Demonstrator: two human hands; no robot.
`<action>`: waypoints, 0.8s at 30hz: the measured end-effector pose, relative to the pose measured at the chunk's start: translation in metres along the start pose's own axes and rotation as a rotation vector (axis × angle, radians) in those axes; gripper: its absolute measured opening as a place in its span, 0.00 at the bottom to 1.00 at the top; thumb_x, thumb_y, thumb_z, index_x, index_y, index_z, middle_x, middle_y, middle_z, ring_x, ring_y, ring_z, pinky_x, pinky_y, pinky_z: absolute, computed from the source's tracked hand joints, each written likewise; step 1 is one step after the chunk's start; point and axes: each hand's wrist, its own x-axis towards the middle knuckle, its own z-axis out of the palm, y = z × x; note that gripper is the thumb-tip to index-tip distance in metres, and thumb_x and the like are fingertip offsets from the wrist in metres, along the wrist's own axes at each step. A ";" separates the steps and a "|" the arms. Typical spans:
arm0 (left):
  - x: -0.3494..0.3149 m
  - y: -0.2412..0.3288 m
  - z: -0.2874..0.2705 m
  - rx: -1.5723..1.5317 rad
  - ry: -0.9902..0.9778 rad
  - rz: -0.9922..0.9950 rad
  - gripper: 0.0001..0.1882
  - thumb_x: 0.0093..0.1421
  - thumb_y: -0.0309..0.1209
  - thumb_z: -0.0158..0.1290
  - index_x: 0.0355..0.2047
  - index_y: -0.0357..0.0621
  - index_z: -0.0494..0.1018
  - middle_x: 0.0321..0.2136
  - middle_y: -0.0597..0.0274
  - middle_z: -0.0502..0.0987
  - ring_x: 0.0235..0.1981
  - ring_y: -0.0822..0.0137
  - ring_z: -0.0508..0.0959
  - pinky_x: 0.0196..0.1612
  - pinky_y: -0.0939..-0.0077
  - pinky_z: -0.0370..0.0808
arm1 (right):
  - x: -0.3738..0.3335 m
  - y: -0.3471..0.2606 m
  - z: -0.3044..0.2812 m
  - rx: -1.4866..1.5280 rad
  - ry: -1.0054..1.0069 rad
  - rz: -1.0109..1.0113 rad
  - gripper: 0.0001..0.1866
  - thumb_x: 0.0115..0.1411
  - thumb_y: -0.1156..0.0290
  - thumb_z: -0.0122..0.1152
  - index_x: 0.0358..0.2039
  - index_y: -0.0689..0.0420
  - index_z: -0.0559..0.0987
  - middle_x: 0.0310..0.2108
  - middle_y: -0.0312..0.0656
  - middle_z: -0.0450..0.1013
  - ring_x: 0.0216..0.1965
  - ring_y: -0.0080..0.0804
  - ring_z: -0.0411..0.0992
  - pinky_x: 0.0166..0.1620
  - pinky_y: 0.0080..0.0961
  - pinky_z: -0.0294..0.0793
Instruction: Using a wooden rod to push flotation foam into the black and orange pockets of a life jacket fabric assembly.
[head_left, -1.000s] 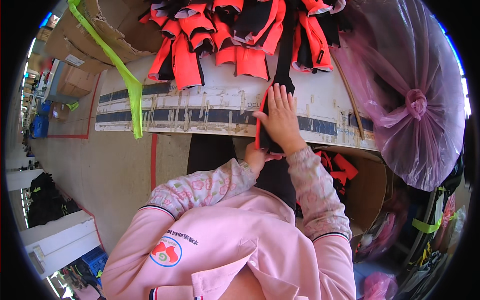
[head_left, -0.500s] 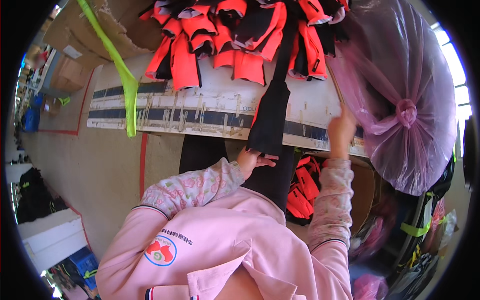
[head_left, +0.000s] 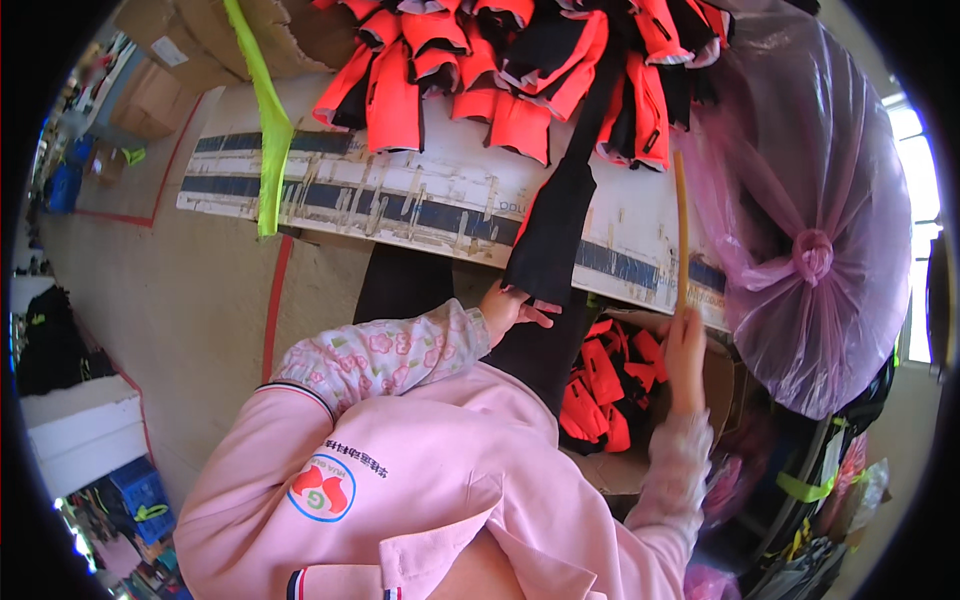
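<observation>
At the table's near edge, my left hand (head_left: 512, 308) grips the lower end of a long black fabric piece (head_left: 554, 228) with a narrow orange edge. My thumb is hidden by the cloth, and some fingertips show beneath it. The piece widens toward me and runs up as a narrow strip into a heap of orange and black fabric pieces (head_left: 520, 128) on the table. To the right, my right hand (head_left: 686, 350) is closed around the lower end of a thin wooden stick (head_left: 683, 230), which points away from me, apart from the black piece.
The table is covered with worn, taped white board (head_left: 400, 195). A neon-yellow strip (head_left: 272, 150) hangs over it at left, by a torn cardboard box (head_left: 200, 40). A large knotted pink plastic bag (head_left: 810, 255) bulges at right. Below stands an open carton with orange-black pieces (head_left: 605, 385).
My right hand has come down toward me from the table edge, and the stick now shows plainly. My left hand keeps its hold on the black piece. The whole view has shifted slightly.
</observation>
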 end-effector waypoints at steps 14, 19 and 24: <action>0.011 -0.024 -0.004 0.015 -0.027 0.179 0.12 0.63 0.29 0.38 0.36 0.36 0.71 0.28 0.52 0.77 0.26 0.60 0.79 0.27 0.71 0.77 | -0.188 0.000 0.024 0.326 -0.475 0.420 0.10 0.63 0.69 0.46 0.33 0.61 0.75 0.15 0.29 0.64 0.15 0.13 0.59 0.18 0.12 0.55; 0.010 -0.025 0.000 0.236 0.149 0.084 0.13 0.62 0.27 0.37 0.33 0.35 0.72 0.29 0.51 0.78 0.17 0.65 0.76 0.21 0.74 0.75 | -0.143 -0.041 0.056 0.206 -0.427 0.320 0.11 0.63 0.69 0.45 0.28 0.61 0.73 0.12 0.32 0.64 0.13 0.17 0.60 0.17 0.16 0.56; 0.004 -0.019 0.009 0.298 0.163 0.078 0.12 0.62 0.25 0.38 0.32 0.36 0.73 0.23 0.57 0.77 0.10 0.69 0.70 0.18 0.79 0.71 | -0.096 -0.062 0.091 0.380 -0.432 0.347 0.13 0.64 0.67 0.44 0.27 0.61 0.71 0.11 0.33 0.62 0.09 0.18 0.56 0.13 0.17 0.52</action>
